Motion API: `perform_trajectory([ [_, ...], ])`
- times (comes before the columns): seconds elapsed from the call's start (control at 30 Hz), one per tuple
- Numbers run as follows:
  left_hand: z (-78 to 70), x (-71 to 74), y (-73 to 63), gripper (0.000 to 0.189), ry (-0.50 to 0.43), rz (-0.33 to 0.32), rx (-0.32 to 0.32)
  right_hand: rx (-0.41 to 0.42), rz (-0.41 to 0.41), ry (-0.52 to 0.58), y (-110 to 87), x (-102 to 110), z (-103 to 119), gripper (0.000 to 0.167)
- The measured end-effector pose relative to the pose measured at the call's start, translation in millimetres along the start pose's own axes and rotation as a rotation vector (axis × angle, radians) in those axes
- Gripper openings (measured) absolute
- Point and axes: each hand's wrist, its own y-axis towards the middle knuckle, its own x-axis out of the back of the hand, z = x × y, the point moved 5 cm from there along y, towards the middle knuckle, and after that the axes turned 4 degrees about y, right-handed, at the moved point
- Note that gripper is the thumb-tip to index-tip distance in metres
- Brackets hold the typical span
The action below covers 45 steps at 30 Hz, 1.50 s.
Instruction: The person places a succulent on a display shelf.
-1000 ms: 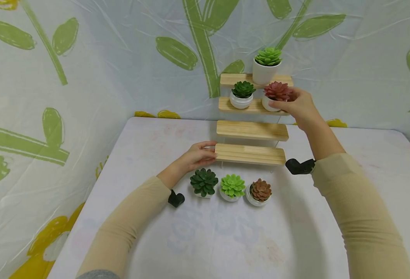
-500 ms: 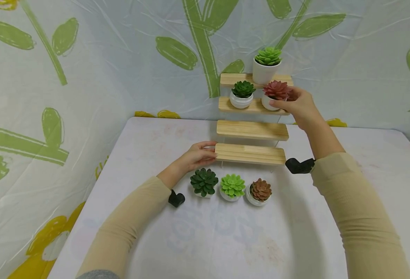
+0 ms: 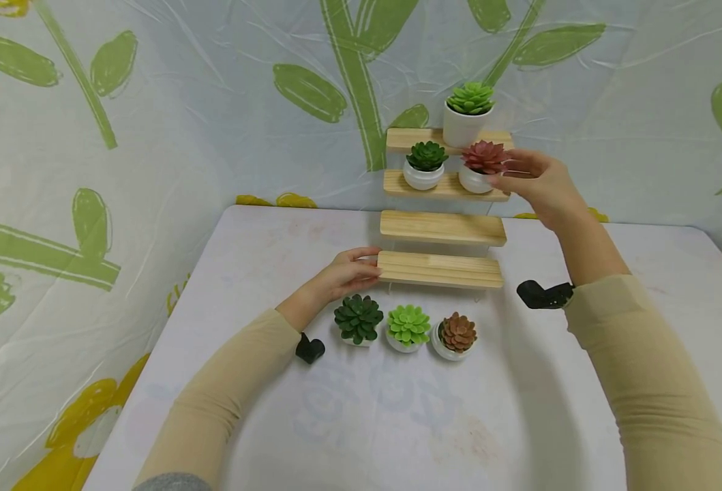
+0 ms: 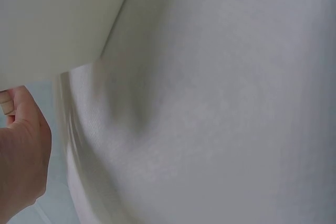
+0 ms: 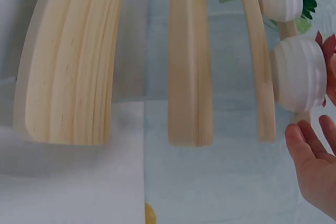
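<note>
A tiered wooden plant stand (image 3: 440,269) has several pale boards rising toward the back. My left hand (image 3: 345,274) holds the left end of its lowest board; in the left wrist view, the curled fingers (image 4: 20,100) are partly hidden by a pale panel. A red succulent in a white pot (image 3: 476,179) sits at the right of the second board from the top. Beside it is my right hand (image 3: 541,181), thumb and fingers spread; the right wrist view shows the thumb (image 5: 298,139) apart from the pot. A dark green potted succulent (image 3: 424,176) shares that board.
A light green succulent in a taller white pot (image 3: 463,126) stands on the top board. In front of the stand, a dark green succulent (image 3: 358,319), a bright green one (image 3: 408,326) and a brown one (image 3: 457,334) line up on the white-covered table (image 3: 397,436). Behind hangs a leaf-patterned sheet (image 3: 213,136).
My right hand has let go of the red succulent's pot and drawn back to the right, its fingers spreading. The pot stays on its board. My left hand keeps its place.
</note>
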Motion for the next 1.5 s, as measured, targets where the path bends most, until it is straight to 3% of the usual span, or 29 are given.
perform_trajectory([
  [0.33,0.4,-0.8,0.1,0.055,0.009,0.001,-0.002,0.015,0.012,-0.024,-17.9,19,-4,0.074],
  [0.7,0.5,-0.4,-0.6,0.055,0.016,-0.002,-0.007,0.079,0.08,0.019,-48.8,30,-18,0.052],
  [0.87,0.5,-0.6,-0.9,0.055,0.014,-0.004,-0.003,0.099,0.126,-0.112,-61.6,33,-32,0.053],
  [1.03,0.3,-0.6,-0.8,0.055,0.012,-0.003,0.0,0.117,0.173,-0.123,-75.0,34,-45,0.053],
  [1.23,0.5,-0.8,0.0,0.056,0.002,-0.002,0.0,0.168,0.21,-0.037,-91.4,32,-56,0.051],
  [1.43,1.2,-0.8,0.9,0.056,0.004,-0.004,-0.005,0.242,0.326,0.147,-105.4,24,-65,0.056],
  [1.5,1.3,-0.5,1.2,0.056,0.005,-0.003,-0.005,0.241,0.349,0.14,-109.1,18,-71,0.057],
])
